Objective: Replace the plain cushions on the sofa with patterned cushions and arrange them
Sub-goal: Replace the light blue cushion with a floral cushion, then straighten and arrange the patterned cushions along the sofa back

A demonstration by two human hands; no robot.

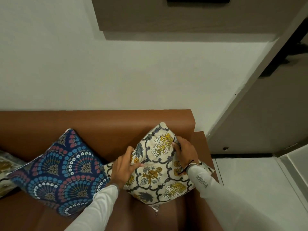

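Gripping the cream floral cushion [160, 165] by both sides, left hand [124, 165] and right hand [184, 153] pinch its fabric as it stands on a corner against the sofa [106, 127] backrest, at the right-hand end. Best bet: keep the diamond tilt matched to the blue fan-pattern cushion [61, 174] just beside it, then plump evenly.
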